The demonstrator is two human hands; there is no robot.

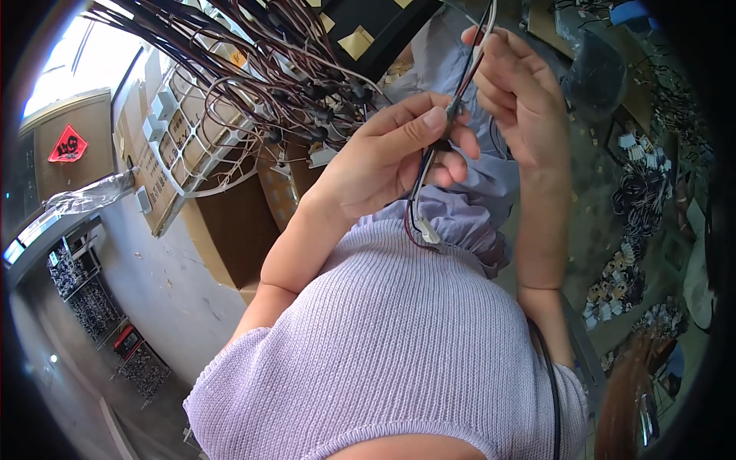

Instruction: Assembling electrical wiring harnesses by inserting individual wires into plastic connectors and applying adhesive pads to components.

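My left hand (410, 138) pinches a wire harness (421, 184) between thumb and fingers, around a dark lump on it that the fingers partly hide. Below that hand its black, white and reddish wires hang down to a small white connector (428, 230) in front of my sweater. Higher up and to the right, my right hand (521, 92) has its fingers closed around the upper wires of the same harness, which run out past the top edge. Just left of my left hand hangs a thick bunch of dark wires (261, 69) with black lumps along them.
A white wire rack (184, 130) leans at the left beside an open cardboard box (230, 230). Coiled cables with white connectors (644, 184) lie in piles on the floor at the right. A dark plastic bag (594, 77) is at the upper right. Another person's hair (629, 391) shows at the lower right.
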